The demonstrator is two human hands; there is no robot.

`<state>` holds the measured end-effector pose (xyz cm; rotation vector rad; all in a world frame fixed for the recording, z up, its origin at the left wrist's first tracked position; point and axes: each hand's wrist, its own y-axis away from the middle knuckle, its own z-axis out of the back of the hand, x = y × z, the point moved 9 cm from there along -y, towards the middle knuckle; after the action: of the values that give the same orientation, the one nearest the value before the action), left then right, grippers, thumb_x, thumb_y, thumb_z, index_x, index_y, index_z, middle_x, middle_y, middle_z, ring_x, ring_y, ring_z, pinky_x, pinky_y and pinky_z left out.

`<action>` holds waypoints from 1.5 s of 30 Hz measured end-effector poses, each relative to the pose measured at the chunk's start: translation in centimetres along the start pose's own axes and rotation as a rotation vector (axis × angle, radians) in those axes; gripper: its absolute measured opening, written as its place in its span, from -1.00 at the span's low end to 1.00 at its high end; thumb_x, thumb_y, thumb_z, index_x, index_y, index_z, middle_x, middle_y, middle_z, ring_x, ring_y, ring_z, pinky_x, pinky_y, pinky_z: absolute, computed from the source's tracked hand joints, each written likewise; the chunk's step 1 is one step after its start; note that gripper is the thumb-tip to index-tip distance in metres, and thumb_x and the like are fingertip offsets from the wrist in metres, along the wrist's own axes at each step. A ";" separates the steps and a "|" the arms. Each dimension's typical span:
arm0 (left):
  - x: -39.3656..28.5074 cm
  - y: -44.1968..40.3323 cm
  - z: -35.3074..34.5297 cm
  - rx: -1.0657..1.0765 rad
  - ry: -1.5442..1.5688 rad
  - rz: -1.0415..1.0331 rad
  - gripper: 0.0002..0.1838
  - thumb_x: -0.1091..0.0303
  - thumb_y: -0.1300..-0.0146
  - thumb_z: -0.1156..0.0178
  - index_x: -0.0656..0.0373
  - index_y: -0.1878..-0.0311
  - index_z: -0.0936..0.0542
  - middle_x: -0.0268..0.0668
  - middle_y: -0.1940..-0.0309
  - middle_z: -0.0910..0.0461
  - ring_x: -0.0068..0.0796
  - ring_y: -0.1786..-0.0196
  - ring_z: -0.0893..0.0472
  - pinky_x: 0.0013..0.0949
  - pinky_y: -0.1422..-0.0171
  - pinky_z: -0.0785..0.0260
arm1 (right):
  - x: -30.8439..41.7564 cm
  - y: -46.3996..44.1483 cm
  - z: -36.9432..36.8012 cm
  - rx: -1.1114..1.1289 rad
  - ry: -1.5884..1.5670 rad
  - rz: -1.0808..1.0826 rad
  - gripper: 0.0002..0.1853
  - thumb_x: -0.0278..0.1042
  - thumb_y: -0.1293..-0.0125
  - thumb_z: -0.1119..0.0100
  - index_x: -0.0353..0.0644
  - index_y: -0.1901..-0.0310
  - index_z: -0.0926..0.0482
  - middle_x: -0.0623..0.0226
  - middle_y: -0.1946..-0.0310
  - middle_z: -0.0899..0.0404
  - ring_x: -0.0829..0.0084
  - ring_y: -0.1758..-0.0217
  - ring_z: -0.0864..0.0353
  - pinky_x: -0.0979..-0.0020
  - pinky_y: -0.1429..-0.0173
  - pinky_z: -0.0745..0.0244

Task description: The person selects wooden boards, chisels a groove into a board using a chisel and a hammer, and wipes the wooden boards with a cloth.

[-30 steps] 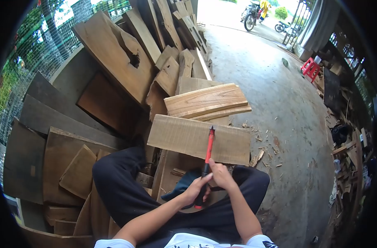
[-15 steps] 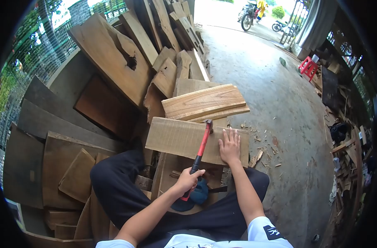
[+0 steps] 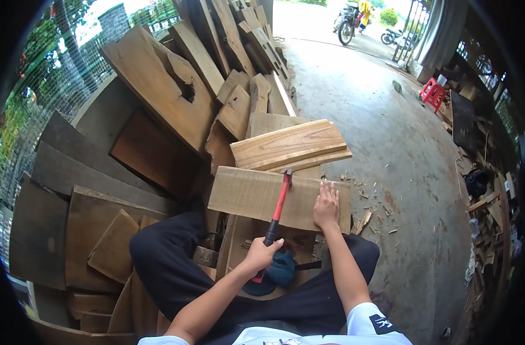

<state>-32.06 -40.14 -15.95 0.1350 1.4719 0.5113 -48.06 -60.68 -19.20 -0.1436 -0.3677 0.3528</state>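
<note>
hammer (image 3: 282, 198) pointing away, long axis crossing board (image 3: 239, 190), left fingers (image 3: 272, 247) wrapped round handle (image 3: 271, 233), right fingers (image 3: 330, 193) extended flat

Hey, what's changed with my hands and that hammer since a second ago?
Your right hand came off the hammer and moved forward and right; it now lies on the board near its right end. The hammer shifted slightly left, its handle still gripped in your left hand. The board and the paler planks beyond it stayed put.

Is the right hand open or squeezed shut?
Open. The right hand lies flat on the wooden board, its fingers stretched out instead of curled into a fist.
</note>
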 end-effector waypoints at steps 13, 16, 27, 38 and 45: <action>4.3 2.7 1.2 0.026 -0.029 0.242 -0.64 0.16 -0.31 -0.31 0.23 0.48 -0.52 -0.51 0.66 -0.40 -0.71 0.55 -0.34 -0.40 0.47 -0.22 | 0.3 -0.6 0.2 -0.078 0.063 0.025 -0.47 -0.36 -0.38 0.13 -0.24 -0.38 -0.36 0.17 -0.45 -0.27 0.17 -0.57 -0.11 0.09 -0.61 0.07; 1.2 4.2 1.5 0.026 -0.002 0.232 -0.65 0.26 -0.29 -0.31 0.22 0.53 -0.48 -0.49 0.69 -0.36 -0.67 0.57 -0.34 -0.35 0.47 -0.23 | -0.3 -0.3 0.2 -0.059 0.048 0.016 -0.48 -0.35 -0.39 0.14 -0.26 -0.36 -0.37 0.17 -0.45 -0.27 0.16 -0.55 -0.14 0.09 -0.60 0.05; 8.3 3.5 2.8 -0.118 -0.006 0.114 -0.62 0.17 -0.30 -0.34 0.19 0.53 -0.49 -0.47 0.70 -0.38 -0.65 0.65 -0.33 -0.42 0.56 -0.16 | 0.2 -0.4 0.3 -0.080 0.017 -0.002 -0.48 -0.32 -0.40 0.10 -0.26 -0.37 -0.36 0.20 -0.45 -0.27 0.15 -0.55 -0.14 0.08 -0.61 0.06; 7.1 4.8 2.1 0.027 0.212 0.268 -0.69 0.18 -0.35 -0.28 0.16 0.36 -0.44 -0.46 0.79 -0.29 -0.62 0.81 -0.32 -0.47 0.74 -0.12 | 0.3 -0.3 0.6 -0.089 -0.025 -0.013 -0.47 -0.27 -0.40 0.11 -0.26 -0.36 -0.38 0.16 -0.45 -0.28 0.13 -0.55 -0.15 0.09 -0.62 0.09; 6.6 4.9 1.9 0.040 0.291 0.291 -0.71 0.14 -0.38 -0.24 0.15 0.22 -0.42 -0.46 0.79 -0.29 -0.64 0.82 -0.29 -0.49 0.74 -0.12 | 0.0 -0.3 0.6 -0.132 -0.044 -0.005 -0.48 -0.27 -0.35 0.05 -0.25 -0.32 -0.43 0.16 -0.42 -0.33 0.14 -0.54 -0.17 0.08 -0.60 0.05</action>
<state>-31.39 -32.65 -19.87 0.3207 1.7588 0.7613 -48.21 -60.92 -18.56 -0.2645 -0.4344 0.3274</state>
